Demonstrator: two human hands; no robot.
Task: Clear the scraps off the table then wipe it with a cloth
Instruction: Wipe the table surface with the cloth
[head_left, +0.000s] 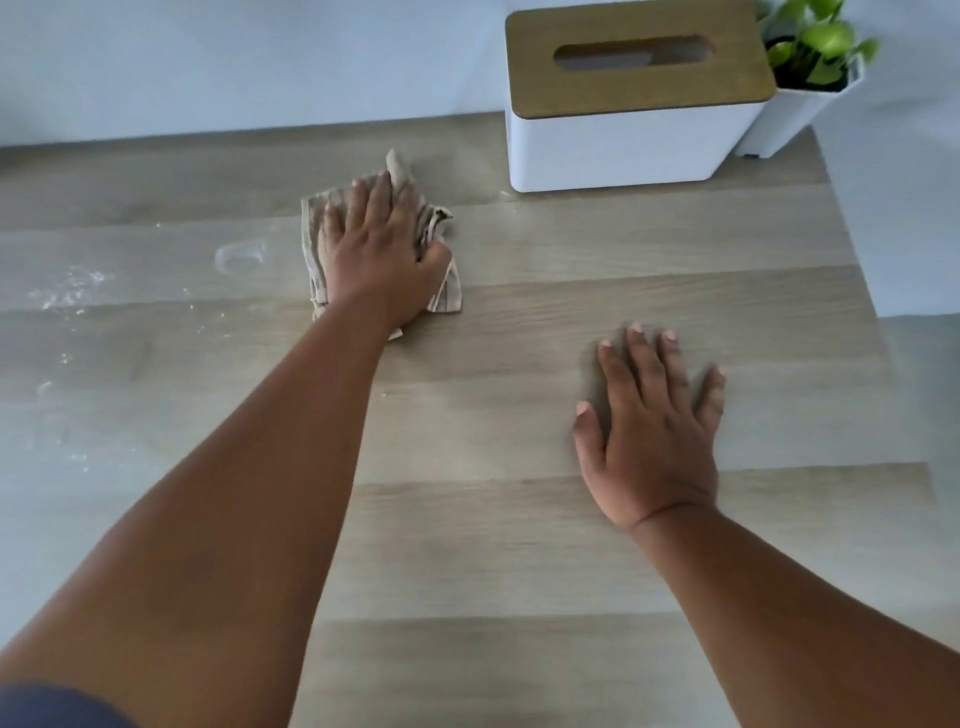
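On the table, left of centre: a crumpled striped cloth (439, 291) is pressed flat to the wooden table (571, 545) under the left hand (382, 254).
Left hand grip: the fingers are laid over the cloth and spread, with the thumb curled in against a bunched fold at the cloth's right side, so the cloth is held and pressed down at once.
Right hand: the right hand (652, 441) is laid palm down on bare wood, near and to the right of the cloth, well apart from it; its fingers are straight and fanned, and nothing is held.
Cloth position: it is seen toward the far half of the table, left of the tissue box (623, 140) and near it without touching; one corner is stuck up past the fingertips on the far side.
Scraps: white powdery specks (70, 291) are scattered over the left part of the table, with a faint ring-shaped smear (240, 257) just left of the cloth.
Far right corner: a white tissue box with a wooden slotted lid is stood there, and a white pot holding a green plant (818, 47) is set just beside it on the right.
Writing: no brand, label or lettering can be read on any object.
Near left edge: a bit of dark blue sleeve (52, 709) is visible.
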